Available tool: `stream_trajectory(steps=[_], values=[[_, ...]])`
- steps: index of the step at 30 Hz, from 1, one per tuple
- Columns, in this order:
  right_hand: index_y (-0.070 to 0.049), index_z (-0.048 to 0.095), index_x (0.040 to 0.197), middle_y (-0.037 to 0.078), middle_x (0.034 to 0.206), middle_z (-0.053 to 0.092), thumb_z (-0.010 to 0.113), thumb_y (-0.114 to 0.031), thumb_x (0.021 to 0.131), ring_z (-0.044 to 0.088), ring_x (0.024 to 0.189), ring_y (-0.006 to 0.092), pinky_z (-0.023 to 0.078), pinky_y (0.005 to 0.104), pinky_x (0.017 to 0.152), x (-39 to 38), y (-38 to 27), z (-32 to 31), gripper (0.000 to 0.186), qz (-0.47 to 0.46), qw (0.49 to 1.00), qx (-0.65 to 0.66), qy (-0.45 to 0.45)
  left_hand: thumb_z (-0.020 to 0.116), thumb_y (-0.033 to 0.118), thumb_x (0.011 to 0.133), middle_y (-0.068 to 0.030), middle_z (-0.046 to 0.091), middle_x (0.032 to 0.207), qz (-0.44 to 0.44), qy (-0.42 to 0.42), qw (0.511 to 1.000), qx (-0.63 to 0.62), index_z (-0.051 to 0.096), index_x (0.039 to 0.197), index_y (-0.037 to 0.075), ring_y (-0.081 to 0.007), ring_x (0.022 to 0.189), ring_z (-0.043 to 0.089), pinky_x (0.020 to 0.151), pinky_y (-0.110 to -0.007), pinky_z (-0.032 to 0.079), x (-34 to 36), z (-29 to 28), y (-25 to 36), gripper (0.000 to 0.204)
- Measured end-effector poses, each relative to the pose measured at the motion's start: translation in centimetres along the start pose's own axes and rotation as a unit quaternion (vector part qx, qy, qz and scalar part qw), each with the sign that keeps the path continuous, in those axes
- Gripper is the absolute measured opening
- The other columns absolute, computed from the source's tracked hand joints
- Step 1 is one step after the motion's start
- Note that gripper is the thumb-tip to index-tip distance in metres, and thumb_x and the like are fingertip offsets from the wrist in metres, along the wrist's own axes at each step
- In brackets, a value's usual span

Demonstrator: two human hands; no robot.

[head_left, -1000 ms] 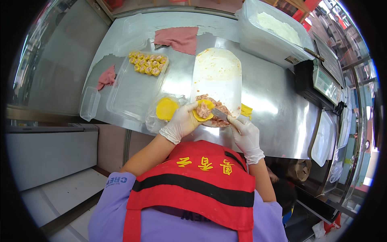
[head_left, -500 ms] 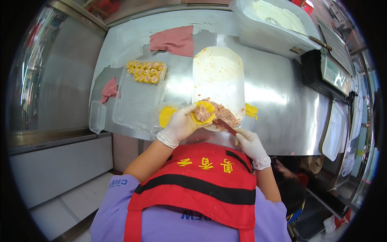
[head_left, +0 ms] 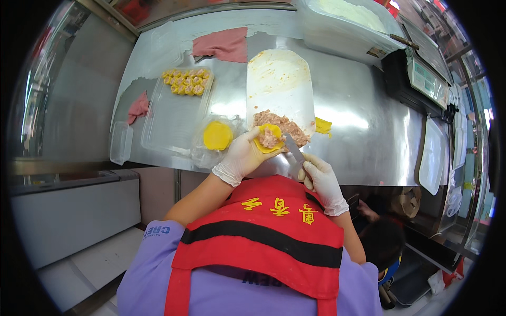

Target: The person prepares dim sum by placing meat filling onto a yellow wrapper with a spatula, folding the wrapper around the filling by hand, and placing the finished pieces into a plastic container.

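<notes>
In my gloved left hand point(head_left: 244, 156) lies a round yellow dumpling wrapper point(head_left: 270, 149) with a lump of pink minced meat on it. My gloved right hand point(head_left: 321, 181) grips a flat metal spreading knife point(head_left: 292, 148), its blade beside the wrapper's right edge. Just beyond both hands, a mound of minced meat point(head_left: 287, 126) sits at the near end of a long white tray point(head_left: 287, 79). A stack of yellow wrappers point(head_left: 217, 135) rests on clear plastic to the left of my left hand. Shaped yellow dumplings point(head_left: 185, 81) stand in rows in a clear plastic tray point(head_left: 174, 124).
Pink cloths point(head_left: 221, 45) lie on the steel table point(head_left: 363, 126). Yellow wrapper scraps point(head_left: 322, 126) are right of the white tray. A large tub of white powder point(head_left: 342, 37) and a scale point(head_left: 427, 79) stand at the back right. Another person point(head_left: 382, 245) is low at the right.
My left hand with the filled wrapper has shifted slightly, uncovering the wrapper stack. The knife has turned, its blade now showing flat and grey. The whole view has shifted a little.
</notes>
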State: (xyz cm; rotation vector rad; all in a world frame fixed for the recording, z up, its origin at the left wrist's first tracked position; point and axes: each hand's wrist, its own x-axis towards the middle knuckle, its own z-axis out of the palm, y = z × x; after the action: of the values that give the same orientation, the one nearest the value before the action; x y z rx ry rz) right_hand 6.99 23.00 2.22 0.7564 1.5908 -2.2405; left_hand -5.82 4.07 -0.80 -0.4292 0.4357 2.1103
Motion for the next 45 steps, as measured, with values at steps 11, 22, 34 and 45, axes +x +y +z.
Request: stream_trajectory(steps=[11, 22, 34, 45], values=[[-0.015, 0.062, 0.122, 0.013, 0.088, 0.064, 0.053, -0.005, 0.088, 0.063, 0.073, 0.0294, 0.05, 0.0353, 0.066, -1.6, 0.8, 4.0, 0.037, -0.345, 0.751, -0.56, 0.059, 0.04, 0.016, 0.1, -0.0191, 0.052, 0.126, 0.056, 0.032, 0.997, -0.047, 0.042, 0.129, -0.007, -0.0315, 0.118, 0.051, 0.104, -0.049, 0.04, -2.6, -2.1, -2.4, 0.037], [-0.005, 0.064, 0.115, 0.015, 0.077, 0.062, 0.054, -0.004, 0.089, 0.061, 0.068, 0.0225, 0.048, 0.0311, 0.067, -2.0, -0.4, 2.8, 0.028, -0.25, 0.864, -0.436, 0.016, 0.04, 0.014, 0.098, -0.0196, 0.052, 0.127, 0.101, 0.013, 0.995, -0.01, 0.041, 0.13, -0.006, -0.0324, 0.118, 0.052, 0.104, -0.049, 0.041, -4.0, -1.4, -0.9, 0.038], [0.004, 0.058, 0.121, 0.002, 0.071, 0.056, 0.047, -0.004, 0.093, 0.049, 0.062, 0.0087, 0.042, 0.0217, 0.059, -1.1, -0.1, 1.7, 0.031, -0.254, 0.892, -0.371, 0.055, 0.039, 0.015, 0.099, -0.0237, 0.049, 0.128, 0.109, -0.01, 0.991, -0.08, 0.038, 0.129, -0.009, -0.0362, 0.119, 0.052, 0.103, -0.049, 0.043, -3.7, -2.0, -0.9, 0.039], [0.001, 0.057, 0.125, -0.001, 0.073, 0.055, 0.047, -0.008, 0.096, 0.047, 0.059, 0.005, 0.038, 0.0186, 0.053, 0.2, 0.7, 1.7, 0.031, -0.048, 0.994, -0.096, -0.029, 0.034, 0.018, 0.101, -0.0226, 0.047, 0.134, 0.126, -0.019, 0.991, -0.033, 0.037, 0.134, -0.008, -0.0338, 0.124, 0.048, 0.108, -0.047, 0.038, -2.6, -1.6, -0.6, 0.042]])
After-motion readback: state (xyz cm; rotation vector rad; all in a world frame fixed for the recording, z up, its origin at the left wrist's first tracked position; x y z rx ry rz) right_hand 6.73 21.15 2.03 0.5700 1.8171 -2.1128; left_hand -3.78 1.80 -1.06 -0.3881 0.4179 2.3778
